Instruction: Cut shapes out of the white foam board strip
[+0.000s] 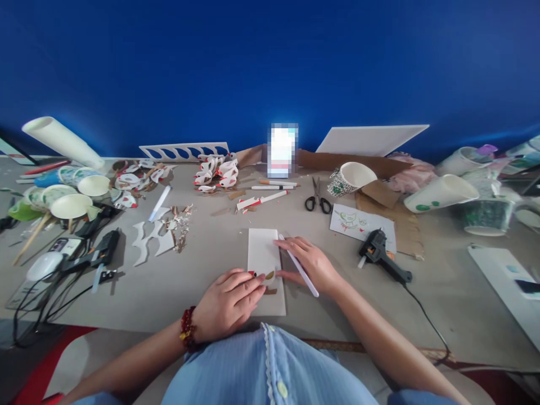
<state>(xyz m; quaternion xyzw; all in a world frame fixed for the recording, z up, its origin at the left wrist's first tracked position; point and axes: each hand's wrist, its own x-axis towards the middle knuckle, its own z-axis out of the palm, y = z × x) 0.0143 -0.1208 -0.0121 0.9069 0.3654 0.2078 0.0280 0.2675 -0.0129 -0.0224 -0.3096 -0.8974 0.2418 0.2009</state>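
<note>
A white rectangular card [262, 247] lies on the table in front of me, with small red, black and brown pieces or marks near its lower half. My left hand [228, 298] rests flat on the card's lower left, fingers stretched out and partly covering those marks. In my right hand [314, 263] is a slim pale pen-like tool [302, 272], whose upper end slants down toward me. Its far tip is by the card's right edge, where my right fingers also touch. Whether the tool is a pen or a craft knife, I cannot tell.
To the right lie a glue gun [382, 254], a drawing [343, 223] and a paper cup [354, 177]. Scissors [317, 198], markers [276, 187] and a lit phone [282, 149] stand farther back. Foam offcuts [145, 239], another glue gun [105, 247] and cables are at left.
</note>
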